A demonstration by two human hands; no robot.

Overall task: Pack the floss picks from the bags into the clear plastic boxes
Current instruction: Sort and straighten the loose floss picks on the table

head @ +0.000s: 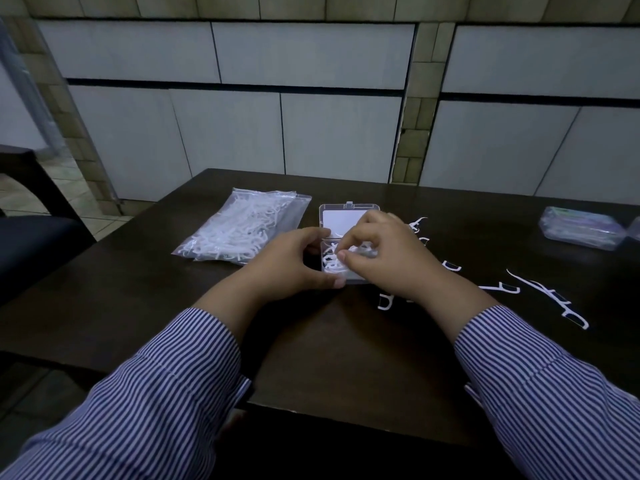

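Floss picks (337, 259) going into the open clear box (346, 216) mid-table: right hand (381, 261) pinches some down into the tray, left hand (294, 261) grips its near edge. Next, probably gather the loose picks (540, 292) lying right. Beyond left, the bag (242, 226) looks full; far right, more boxes (585, 228).

We sit at a dark wooden table (311, 358) in dim light. Behind the table rises a wall of pale grey panels (311, 53) split by dark seams and olive tile strips (415, 133). Left of the table stands a dark chair (31, 244) on a pale tiled floor (20, 199).
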